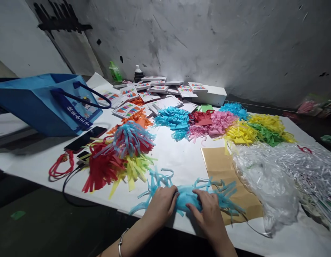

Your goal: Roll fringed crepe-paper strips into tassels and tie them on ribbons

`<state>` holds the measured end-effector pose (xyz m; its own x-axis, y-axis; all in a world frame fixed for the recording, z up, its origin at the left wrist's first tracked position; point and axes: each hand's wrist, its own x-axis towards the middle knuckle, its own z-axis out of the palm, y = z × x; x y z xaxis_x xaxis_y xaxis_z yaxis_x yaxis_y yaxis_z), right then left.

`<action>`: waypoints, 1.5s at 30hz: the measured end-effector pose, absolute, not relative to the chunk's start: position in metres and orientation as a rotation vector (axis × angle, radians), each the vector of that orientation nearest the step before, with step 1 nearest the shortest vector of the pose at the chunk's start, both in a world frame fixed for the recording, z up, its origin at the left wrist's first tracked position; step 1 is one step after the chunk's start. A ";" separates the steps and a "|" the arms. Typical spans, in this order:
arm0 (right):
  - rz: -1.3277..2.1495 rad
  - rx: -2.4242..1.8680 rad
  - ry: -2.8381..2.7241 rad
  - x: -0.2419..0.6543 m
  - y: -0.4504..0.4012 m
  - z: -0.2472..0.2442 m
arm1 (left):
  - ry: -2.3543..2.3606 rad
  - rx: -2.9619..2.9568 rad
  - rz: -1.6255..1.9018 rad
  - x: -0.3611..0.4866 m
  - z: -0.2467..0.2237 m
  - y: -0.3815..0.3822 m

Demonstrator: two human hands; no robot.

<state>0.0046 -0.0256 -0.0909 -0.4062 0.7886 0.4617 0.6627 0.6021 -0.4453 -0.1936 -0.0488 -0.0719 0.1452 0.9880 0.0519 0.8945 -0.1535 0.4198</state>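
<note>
A light blue tissue-paper tassel (pixel 184 197) lies across the front edge of the white-covered table, its fringe fanning out to both sides. My left hand (pixel 164 201) grips its middle from the left, fingers curled over the paper. From the right, my right hand (pixel 207 207) holds the same middle part, with thumb and forefinger on either side. To the left is a pile of finished-looking tassels: a blue and red one (pixel 132 139), a red one (pixel 105 166) and a yellow one (pixel 136 166).
Fringed paper bundles (pixel 172 119) in several colours line the back, before stacked printed packets (pixel 154 89). A blue bag (pixel 47 103), phone (pixel 85 138) and red cord (pixel 62 166) are left. Brown paper (pixel 219 167), clear plastic (pixel 264 182) and silver strips (pixel 310 167) lie right.
</note>
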 end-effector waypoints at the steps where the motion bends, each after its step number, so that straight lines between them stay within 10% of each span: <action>1: 0.281 -1.109 -2.190 0.007 -0.026 -0.089 | 1.804 2.142 0.489 -0.196 -0.073 -0.052; 29: -0.161 -1.369 -2.233 -0.028 0.000 -0.089 | 1.999 2.115 0.058 -0.211 -0.049 -0.024; 45: -0.029 -0.827 -2.284 -0.022 -0.029 -0.101 | 2.319 2.056 0.270 -0.259 -0.038 -0.028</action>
<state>-0.0216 -0.0291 -0.1008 -0.5534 0.5542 0.6218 0.5699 0.7963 -0.2025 -0.2591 -0.0280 -0.0377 -0.1261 0.9877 0.0923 0.9825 0.1115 0.1494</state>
